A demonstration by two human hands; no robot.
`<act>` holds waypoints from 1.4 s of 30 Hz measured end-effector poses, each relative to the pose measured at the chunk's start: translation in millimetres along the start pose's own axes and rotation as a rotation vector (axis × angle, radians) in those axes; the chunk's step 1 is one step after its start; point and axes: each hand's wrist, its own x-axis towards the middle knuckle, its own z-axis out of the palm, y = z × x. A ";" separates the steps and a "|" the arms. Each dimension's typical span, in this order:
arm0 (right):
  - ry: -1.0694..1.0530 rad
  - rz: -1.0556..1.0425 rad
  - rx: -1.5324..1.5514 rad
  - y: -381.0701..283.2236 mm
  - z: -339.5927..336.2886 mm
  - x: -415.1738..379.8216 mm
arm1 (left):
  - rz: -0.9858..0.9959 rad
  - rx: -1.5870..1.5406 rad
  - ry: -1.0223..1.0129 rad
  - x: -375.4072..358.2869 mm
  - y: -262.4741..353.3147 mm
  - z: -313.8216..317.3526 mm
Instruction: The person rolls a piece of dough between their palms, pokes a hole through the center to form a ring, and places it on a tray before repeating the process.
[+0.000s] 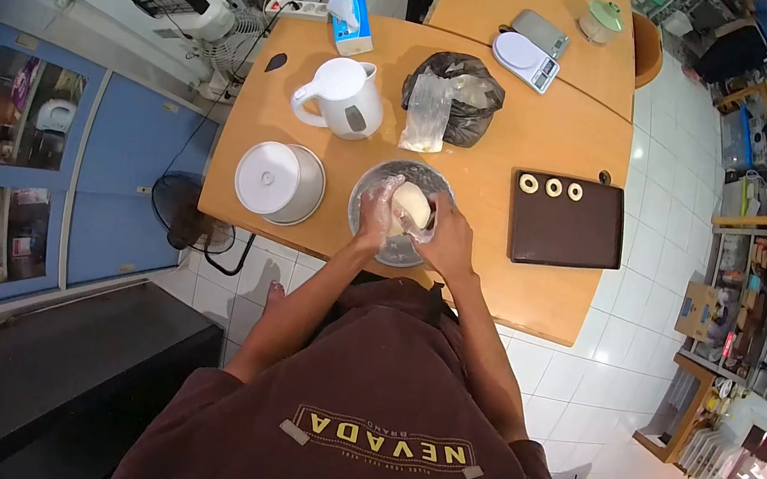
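A pale lump of dough (413,205) is in or just over a round metal bowl (365,179) near the table's front edge. My left hand (375,215), whitened with flour or dough, presses on the dough's left side. On its right side my right hand (446,238) curls its fingers around the dough. Both hands are closed on it, and parts of the fingers are hidden. To the right lies a dark rectangular tray (565,231) with three pale dough rings (554,188) in a row along its far side.
Left of the bowl stand a white lidded container (272,178) and a white electric kettle (345,96). Behind it is a black plastic bag (474,118) with a clear bag (427,115) against it. A kitchen scale (523,58) and a tissue box (353,26) sit farther back on the wooden table (482,287).
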 end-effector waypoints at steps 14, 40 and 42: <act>0.121 -0.136 0.116 11.0 18.4 -0.3 | -0.368 -0.358 -0.184 -7.4 -1.3 1.6; 0.161 0.087 -0.069 27.2 -36.1 -3.0 | 0.626 0.826 -0.605 -17.6 23.0 -18.2; 0.165 0.030 0.156 25.6 -40.6 -10.8 | 0.541 0.755 -0.588 -22.1 26.4 -17.1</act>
